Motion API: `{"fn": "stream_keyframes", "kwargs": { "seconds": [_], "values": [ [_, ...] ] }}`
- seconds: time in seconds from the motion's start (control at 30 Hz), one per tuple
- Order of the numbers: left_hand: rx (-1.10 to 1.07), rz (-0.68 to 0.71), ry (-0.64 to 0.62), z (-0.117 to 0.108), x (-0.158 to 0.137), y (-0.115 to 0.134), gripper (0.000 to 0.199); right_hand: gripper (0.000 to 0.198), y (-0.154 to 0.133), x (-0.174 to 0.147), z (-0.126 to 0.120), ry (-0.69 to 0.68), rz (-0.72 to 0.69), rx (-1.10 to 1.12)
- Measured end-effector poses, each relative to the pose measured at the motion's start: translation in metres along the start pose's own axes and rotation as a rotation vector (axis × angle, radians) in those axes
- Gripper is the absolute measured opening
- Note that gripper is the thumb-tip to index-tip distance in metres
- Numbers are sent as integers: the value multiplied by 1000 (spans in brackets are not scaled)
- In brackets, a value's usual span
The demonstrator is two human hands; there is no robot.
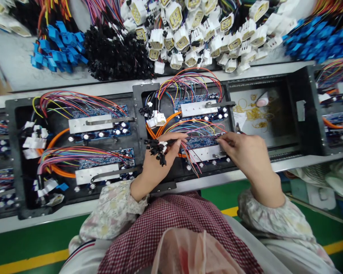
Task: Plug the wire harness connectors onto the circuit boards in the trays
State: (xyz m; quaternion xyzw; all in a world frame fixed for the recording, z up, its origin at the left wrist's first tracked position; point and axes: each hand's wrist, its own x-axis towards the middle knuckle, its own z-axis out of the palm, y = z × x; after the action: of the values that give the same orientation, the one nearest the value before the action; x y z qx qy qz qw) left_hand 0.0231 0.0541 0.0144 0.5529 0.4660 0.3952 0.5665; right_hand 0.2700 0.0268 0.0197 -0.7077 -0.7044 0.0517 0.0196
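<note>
My left hand (163, 156) is closed around a wire bundle with small black connectors (157, 149) sticking out past the palm. Loose pink, red and white wire ends (194, 164) fan out from it over the metal bar. At the right end of a blue circuit board (200, 142), my right hand (241, 150) pinches at the board's edge; the fingertips hide what is between them, probably a thin wire end. Many coloured wires (200, 126) arch along this board's upper edge. Above it in the same black housing (231, 120) sits a second wired board (194, 100) with a silver bar (198, 109).
Another housing (10, 114) with two wired boards stands to the left. On the right, a compartment (280, 125) holds yellow scraps and a white roll (262, 99). Behind lie piles of white connectors (180, 38), black connectors (117, 53) and blue connectors (58, 45).
</note>
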Motion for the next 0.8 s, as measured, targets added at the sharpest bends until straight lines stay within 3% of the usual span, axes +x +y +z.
{"fn": "stream_keyframes", "kwargs": {
  "seconds": [0.2,0.33,0.43,0.53,0.7,0.8],
  "values": [
    [-27,32,4,0,2,1,21,32,3,0,-4,-18,-11,148],
    [-30,13,11,0,2,2,18,33,-7,-16,-19,128,40,154],
    [-55,-13,6,1,1,0,18,28,-25,-25,-23,127,-91,257],
    [-110,-21,-12,0,1,-1,18,26,-37,-24,-17,47,-244,247],
    [-131,-29,-6,-2,2,-1,17,20,-36,-13,-2,169,-174,389],
    [-126,-45,-8,-3,3,1,18,20,-36,-9,8,138,-196,383]
  ]
}}
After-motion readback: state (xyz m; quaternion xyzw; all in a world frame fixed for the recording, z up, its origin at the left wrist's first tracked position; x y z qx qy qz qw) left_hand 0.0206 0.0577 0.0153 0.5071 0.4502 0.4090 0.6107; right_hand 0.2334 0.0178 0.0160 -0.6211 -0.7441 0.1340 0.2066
